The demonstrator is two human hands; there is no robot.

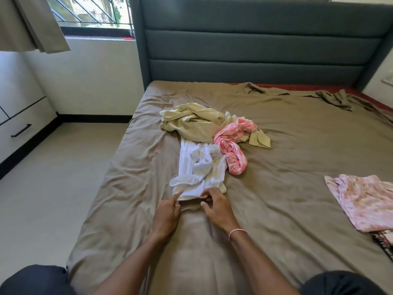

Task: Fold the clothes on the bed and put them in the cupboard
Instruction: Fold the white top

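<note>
1. A long white cloth garment [191, 167] is laid flat at the centre of the frame on the olive-brown-sheeted bed [287, 167].
2. Its near edge is pinched between thumb and fingertips of the right hand [217, 206], on whose wrist a pink bracelet [237, 232] is worn.
3. The left hand [168, 211] is set at the near left corner, with the index finger stretched onto the cloth and the others curled; whether the corner is gripped cannot be told.
4. A crumpled cream garment [191, 122] and a pink patterned cloth [234, 150] are heaped just above, touching the white one.
5. A folded pink mottled garment [365, 201] is seen at the right edge, well apart.
</note>
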